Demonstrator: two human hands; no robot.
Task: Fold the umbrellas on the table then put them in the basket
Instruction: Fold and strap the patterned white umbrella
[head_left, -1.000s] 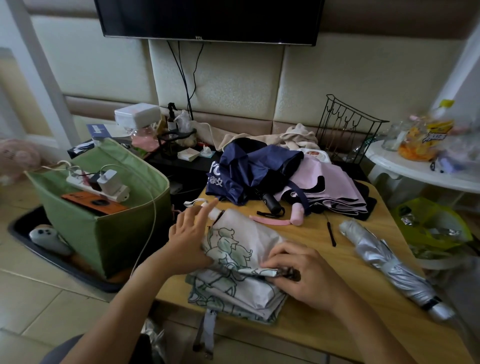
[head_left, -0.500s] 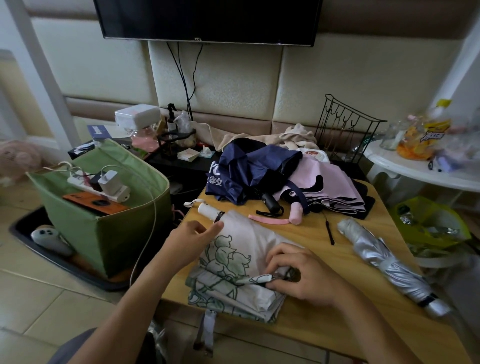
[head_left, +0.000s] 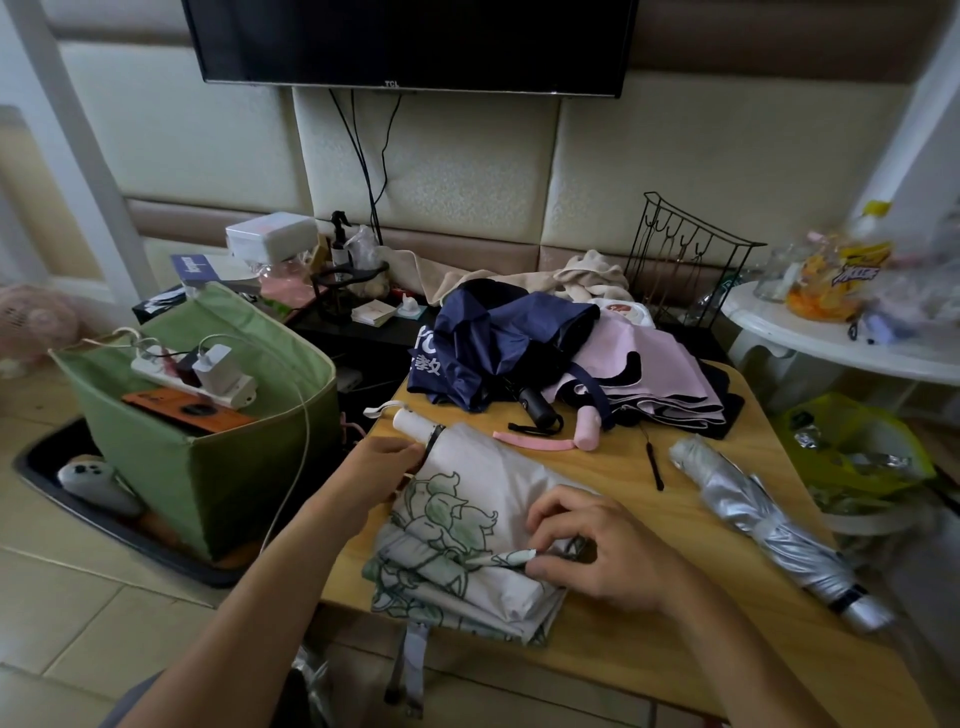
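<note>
A white umbrella with a green flower print (head_left: 467, 525) lies half folded on the wooden table (head_left: 649, 649), its white handle pointing back left. My left hand (head_left: 382, 465) grips its canopy just below the handle. My right hand (head_left: 592, 551) pinches a fold of the canopy near the tip end. A rolled silver umbrella (head_left: 769, 525) lies to the right. A navy umbrella (head_left: 493, 343) and a pink umbrella (head_left: 660, 374) lie unfolded at the back of the table. The green fabric basket (head_left: 228, 467) stands on the floor to the left.
The basket holds a power strip (head_left: 197, 371) with a charger and an orange box. A black wire rack (head_left: 685, 260) stands behind the table. At the right a white round table (head_left: 841, 343) carries bottles. A yellow bag (head_left: 857, 447) sits below it.
My left hand has gone from open fingers above the canopy down to a grip near the handle. My right hand has stayed pinching the fold near the tip.
</note>
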